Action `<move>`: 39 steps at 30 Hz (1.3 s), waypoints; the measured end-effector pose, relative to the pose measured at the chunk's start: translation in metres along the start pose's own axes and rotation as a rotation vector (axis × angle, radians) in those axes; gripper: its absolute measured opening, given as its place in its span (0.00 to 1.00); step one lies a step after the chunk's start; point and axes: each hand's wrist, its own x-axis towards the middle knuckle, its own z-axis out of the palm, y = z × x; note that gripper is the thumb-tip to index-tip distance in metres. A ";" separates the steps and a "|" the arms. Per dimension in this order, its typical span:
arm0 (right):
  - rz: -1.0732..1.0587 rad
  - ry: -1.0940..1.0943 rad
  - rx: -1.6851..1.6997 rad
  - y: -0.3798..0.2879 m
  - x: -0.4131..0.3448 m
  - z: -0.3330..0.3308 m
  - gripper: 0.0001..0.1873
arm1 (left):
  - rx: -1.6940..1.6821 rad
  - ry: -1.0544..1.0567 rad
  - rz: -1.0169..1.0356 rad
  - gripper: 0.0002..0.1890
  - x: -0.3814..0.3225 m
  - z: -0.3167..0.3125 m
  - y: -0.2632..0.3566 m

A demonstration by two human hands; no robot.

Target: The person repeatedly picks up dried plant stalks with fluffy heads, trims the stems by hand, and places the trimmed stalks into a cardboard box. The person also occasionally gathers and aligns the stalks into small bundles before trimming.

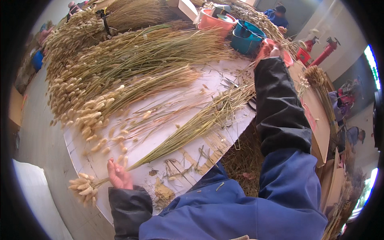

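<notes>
My left hand (120,175) is closed around a small bunch of dried bunny-tail grass just below its fluffy heads (85,187); its stems (180,135) fan out across the white board (90,162). My right hand (274,50) reaches to a pink plastic container (288,58) at the far right edge of the board; its fingers are blurred, and whether they hold anything is unclear. Loose bunny-tail stems (168,114) lie beyond the held bunch, with a bigger pile (150,60) behind them. Metal scissors (231,82) rest near the stem ends.
A pink bucket (210,22) and a teal bucket (247,37) stand at the back. A tied bundle (135,15) lies at the back left. Stem scraps (180,172) litter the near edge. A cardboard box (318,120) is at right. Other people are farther off.
</notes>
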 end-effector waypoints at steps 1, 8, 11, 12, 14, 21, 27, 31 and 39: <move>0.078 -0.028 0.056 0.007 -0.005 -0.005 0.06 | -0.025 -0.043 0.005 0.10 -0.001 -0.002 0.000; 0.317 -0.414 0.316 -0.012 -0.033 0.006 0.10 | -0.065 -0.063 0.004 0.10 0.004 -0.006 0.000; 0.568 -0.674 0.461 -0.052 -0.035 0.010 0.11 | -0.068 -0.019 0.014 0.10 0.005 -0.006 0.001; 0.698 -0.752 0.489 -0.062 -0.040 0.010 0.11 | -0.065 0.007 0.015 0.10 0.006 -0.006 0.000; 0.748 -0.661 0.299 -0.074 -0.064 0.005 0.07 | -0.058 -0.012 0.014 0.10 0.008 -0.008 -0.001; 1.313 -0.592 0.249 -0.037 -0.233 -0.049 0.10 | -0.201 -0.189 -0.025 0.09 0.016 -0.021 0.001; 1.400 -0.538 0.168 -0.032 -0.289 -0.077 0.09 | -0.201 -0.186 -0.055 0.09 0.014 -0.017 0.004; 1.431 -0.519 0.223 -0.039 -0.310 -0.095 0.09 | -0.184 -0.127 -0.056 0.10 0.012 -0.014 0.004; 1.192 -0.449 0.114 -0.060 -0.275 -0.071 0.09 | -0.195 -0.147 -0.028 0.10 0.015 -0.015 0.002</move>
